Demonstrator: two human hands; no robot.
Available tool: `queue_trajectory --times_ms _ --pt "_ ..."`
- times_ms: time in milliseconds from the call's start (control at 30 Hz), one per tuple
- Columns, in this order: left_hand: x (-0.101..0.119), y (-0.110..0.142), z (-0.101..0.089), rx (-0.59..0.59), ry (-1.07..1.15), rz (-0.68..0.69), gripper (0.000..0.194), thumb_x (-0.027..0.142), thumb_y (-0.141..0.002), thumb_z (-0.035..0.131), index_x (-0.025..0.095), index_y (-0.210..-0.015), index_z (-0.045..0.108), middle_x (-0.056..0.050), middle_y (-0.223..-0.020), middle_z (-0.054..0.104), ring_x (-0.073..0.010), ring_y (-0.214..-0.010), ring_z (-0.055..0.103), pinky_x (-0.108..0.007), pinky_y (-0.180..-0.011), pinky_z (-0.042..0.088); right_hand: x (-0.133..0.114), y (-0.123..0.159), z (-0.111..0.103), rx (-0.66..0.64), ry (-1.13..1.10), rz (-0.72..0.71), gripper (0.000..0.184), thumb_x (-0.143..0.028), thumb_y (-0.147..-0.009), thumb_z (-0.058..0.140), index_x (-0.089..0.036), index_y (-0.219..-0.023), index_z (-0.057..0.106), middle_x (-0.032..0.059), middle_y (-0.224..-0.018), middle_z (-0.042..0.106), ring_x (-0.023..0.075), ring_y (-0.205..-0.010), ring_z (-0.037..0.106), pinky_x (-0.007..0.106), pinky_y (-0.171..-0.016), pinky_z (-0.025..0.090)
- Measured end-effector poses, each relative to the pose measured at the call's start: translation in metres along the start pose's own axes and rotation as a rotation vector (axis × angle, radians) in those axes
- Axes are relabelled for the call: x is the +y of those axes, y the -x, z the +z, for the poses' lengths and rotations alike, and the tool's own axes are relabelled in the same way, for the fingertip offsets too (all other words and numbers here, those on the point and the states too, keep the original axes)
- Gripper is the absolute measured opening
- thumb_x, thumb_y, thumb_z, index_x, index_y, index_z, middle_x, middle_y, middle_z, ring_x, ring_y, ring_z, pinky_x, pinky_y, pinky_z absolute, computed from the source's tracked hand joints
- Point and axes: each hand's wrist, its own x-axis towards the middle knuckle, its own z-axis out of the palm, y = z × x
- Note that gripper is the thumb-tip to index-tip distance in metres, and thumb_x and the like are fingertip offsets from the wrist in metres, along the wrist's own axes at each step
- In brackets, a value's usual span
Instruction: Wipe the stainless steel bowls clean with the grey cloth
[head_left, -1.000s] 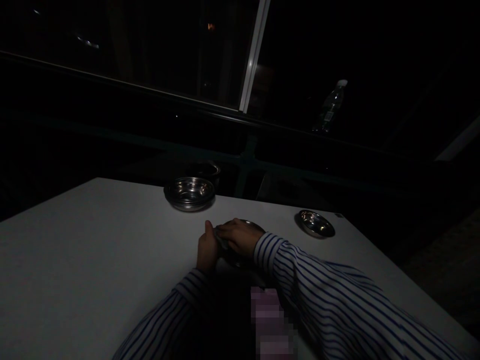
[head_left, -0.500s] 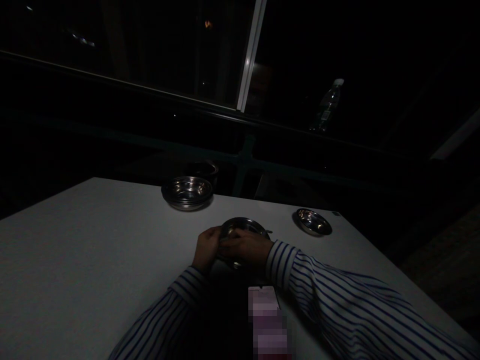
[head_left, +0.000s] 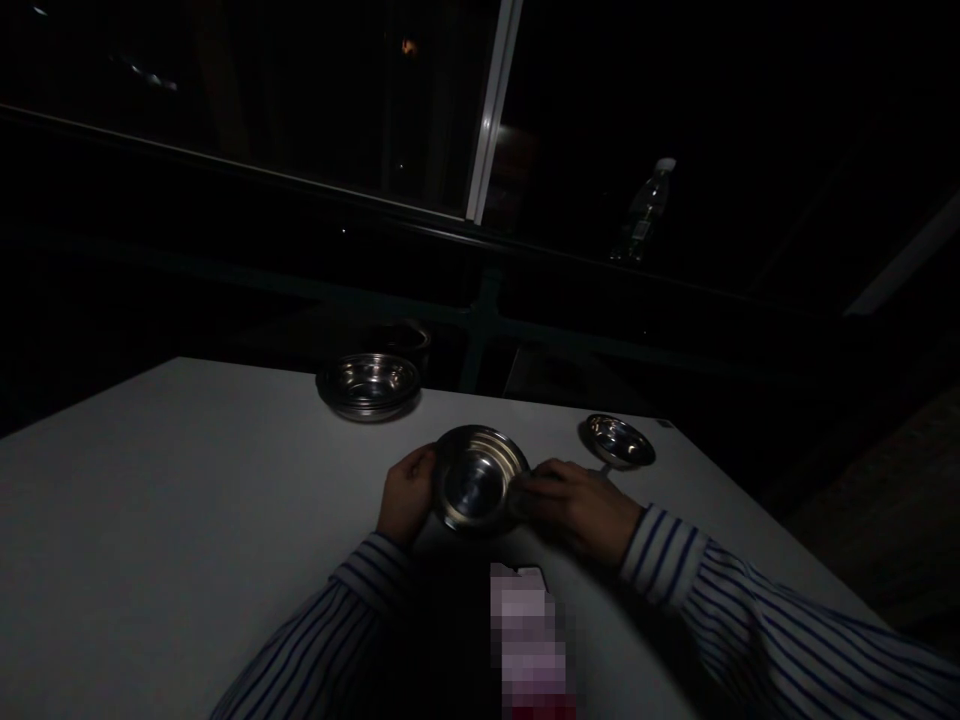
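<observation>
The bowl [head_left: 480, 485] is between the two hands above the white table [head_left: 187, 480], its open side leaning toward the viewer. The left hand [head_left: 406, 497] pinches its left rim; the right hand [head_left: 577, 505] has its fingers bent at the right rim, and whether they grip it or only touch it I cannot tell. If the left pinch slackened while the right fingers pushed, the bowl could tip or slip, as one edge seems to bear most of the hold. A drop on its near side could hit the phone [head_left: 529, 640]. A wide swing of the right hand could knock the second bowl [head_left: 619, 440], beyond the bowl to the right; the stack [head_left: 369, 390], beyond it to the left, seems safer. Dim light makes any such misjudgement likelier. The bowl's underside is hidden, so contact with the table cannot be told. Something greyish, perhaps cloth, shows at the right fingertips, too dark to name. The phone's face is blurred into blocks, both sleeves [head_left: 750, 590] run out of view, and the bottle [head_left: 645, 215] well beyond the bowl stands against near blackness.
</observation>
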Motion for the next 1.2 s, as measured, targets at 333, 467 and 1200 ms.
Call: queue_trajectory --times_ms 333,467,1200 --pt "0.006 0.003 -0.005 0.056 -0.064 0.045 0.039 0.037 -0.076 0.052 0.014 -0.106 0.064 -0.009 -0.106 0.068 -0.0239 -0.101 0.059 -0.035 -0.091 0.042 0.015 0.026 0.024 0.559 -0.781 0.629 0.034 -0.029 -0.079 0.047 -0.019 -0.108 0.062 0.0071 -0.112 0.062 0.0230 -0.107 0.055 0.042 -0.096 0.039" --pt "0.005 0.001 -0.005 0.051 -0.071 0.013 0.039 0.036 -0.075 0.053 0.012 -0.103 0.065 -0.011 -0.107 0.067 -0.0239 -0.100 0.059 -0.036 -0.091 0.042 0.019 0.029 0.033 0.652 -1.011 0.714 0.034 -0.033 -0.072 0.057 -0.020 -0.103 0.063 0.0069 -0.111 0.063 0.0237 -0.104 0.056 0.041 -0.094 0.040" --pt "0.022 0.007 -0.012 0.264 -0.492 0.094 0.042 0.044 -0.077 0.047 0.012 -0.099 0.063 -0.013 -0.091 0.067 -0.0253 -0.089 0.060 -0.036 -0.081 0.043 0.020 0.022 0.051 0.818 -1.753 0.681 0.039 -0.035 -0.061 0.073 -0.021 -0.095 0.062 0.0034 -0.090 0.069 0.0207 -0.085 0.064 0.038 -0.086 0.045"
